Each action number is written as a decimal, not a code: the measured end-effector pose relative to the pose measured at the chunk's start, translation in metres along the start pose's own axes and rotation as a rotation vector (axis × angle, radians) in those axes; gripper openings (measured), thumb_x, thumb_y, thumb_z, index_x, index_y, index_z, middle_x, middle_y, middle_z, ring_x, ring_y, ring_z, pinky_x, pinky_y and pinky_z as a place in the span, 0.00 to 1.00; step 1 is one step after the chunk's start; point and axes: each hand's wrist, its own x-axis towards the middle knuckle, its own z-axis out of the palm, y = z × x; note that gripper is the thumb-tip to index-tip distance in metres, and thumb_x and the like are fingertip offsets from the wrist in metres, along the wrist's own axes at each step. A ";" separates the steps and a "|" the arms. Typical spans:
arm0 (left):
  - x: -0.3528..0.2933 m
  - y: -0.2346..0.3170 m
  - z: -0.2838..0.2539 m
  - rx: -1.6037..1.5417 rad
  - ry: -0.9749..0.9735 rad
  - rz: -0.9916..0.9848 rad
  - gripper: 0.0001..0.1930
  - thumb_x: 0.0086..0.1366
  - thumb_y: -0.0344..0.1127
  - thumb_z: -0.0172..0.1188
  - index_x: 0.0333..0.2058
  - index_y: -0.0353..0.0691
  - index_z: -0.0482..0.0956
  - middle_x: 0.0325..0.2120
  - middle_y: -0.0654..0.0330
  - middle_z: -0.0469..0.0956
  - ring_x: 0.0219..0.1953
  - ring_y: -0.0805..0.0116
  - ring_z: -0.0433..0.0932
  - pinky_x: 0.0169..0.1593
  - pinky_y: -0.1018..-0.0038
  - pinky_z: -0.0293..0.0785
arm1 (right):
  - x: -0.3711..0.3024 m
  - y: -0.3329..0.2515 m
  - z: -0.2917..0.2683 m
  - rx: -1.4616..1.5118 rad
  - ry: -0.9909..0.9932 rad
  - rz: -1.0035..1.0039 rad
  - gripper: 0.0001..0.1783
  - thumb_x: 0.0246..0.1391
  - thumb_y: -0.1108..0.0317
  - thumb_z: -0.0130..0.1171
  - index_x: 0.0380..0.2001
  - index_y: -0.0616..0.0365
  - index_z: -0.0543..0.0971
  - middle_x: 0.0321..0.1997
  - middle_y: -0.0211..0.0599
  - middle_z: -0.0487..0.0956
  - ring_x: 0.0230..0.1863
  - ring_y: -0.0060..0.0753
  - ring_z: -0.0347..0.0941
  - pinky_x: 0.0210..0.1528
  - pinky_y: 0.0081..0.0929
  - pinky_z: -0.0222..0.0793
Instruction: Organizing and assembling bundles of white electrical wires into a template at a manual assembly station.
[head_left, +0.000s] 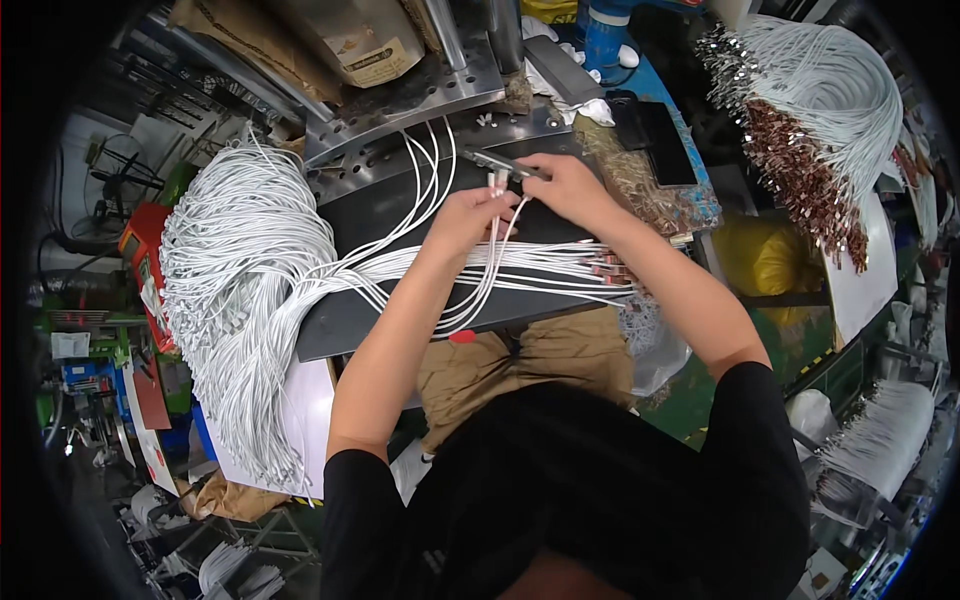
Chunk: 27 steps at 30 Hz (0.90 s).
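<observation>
My left hand (468,218) is closed on a few white cables (490,262), with their ends upright between thumb and fingers. A small pale connector piece (499,178) shows at those ends. My right hand (568,188) grips a slim grey metal tool (495,161), whose kind I cannot make out; its far end lies right by the cable ends. Beneath my forearms a bundle of white cables (550,256) stretches across the dark work surface (385,215), with reddish-brown ends at the right. Several other cables loop up toward the metal fixture.
A big heap of white cables (245,250) hangs at the left. A perforated metal fixture (400,125) stands ahead, with cardboard packaging (350,45) above it. A dark phone-like slab (668,145) lies at the right. Another cable coil (830,90) with copper-coloured ends sits at the far right.
</observation>
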 end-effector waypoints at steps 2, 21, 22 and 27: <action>0.000 0.001 -0.005 0.087 0.005 -0.006 0.11 0.65 0.38 0.65 0.37 0.33 0.83 0.25 0.64 0.78 0.24 0.75 0.76 0.29 0.79 0.73 | 0.002 0.003 -0.006 0.102 -0.040 0.074 0.23 0.55 0.58 0.58 0.51 0.58 0.82 0.38 0.47 0.85 0.39 0.43 0.82 0.46 0.33 0.74; 0.000 0.005 -0.019 0.034 0.046 -0.025 0.13 0.67 0.41 0.63 0.38 0.36 0.85 0.26 0.68 0.77 0.26 0.80 0.74 0.32 0.83 0.69 | 0.001 0.001 -0.029 0.356 -0.128 0.212 0.28 0.50 0.53 0.73 0.48 0.61 0.82 0.37 0.40 0.85 0.37 0.25 0.80 0.41 0.24 0.74; 0.002 0.006 -0.021 0.096 0.004 -0.050 0.13 0.68 0.41 0.63 0.39 0.36 0.85 0.26 0.69 0.76 0.26 0.80 0.73 0.33 0.83 0.70 | 0.001 0.002 -0.029 0.341 -0.171 0.187 0.28 0.50 0.54 0.73 0.48 0.61 0.82 0.37 0.39 0.85 0.36 0.25 0.80 0.40 0.24 0.74; 0.009 0.009 -0.012 0.154 -0.025 -0.120 0.10 0.66 0.39 0.64 0.33 0.38 0.85 0.25 0.68 0.78 0.25 0.78 0.75 0.35 0.83 0.73 | -0.001 0.007 -0.027 0.272 -0.232 0.105 0.27 0.50 0.54 0.73 0.48 0.62 0.82 0.35 0.39 0.85 0.34 0.25 0.80 0.37 0.24 0.74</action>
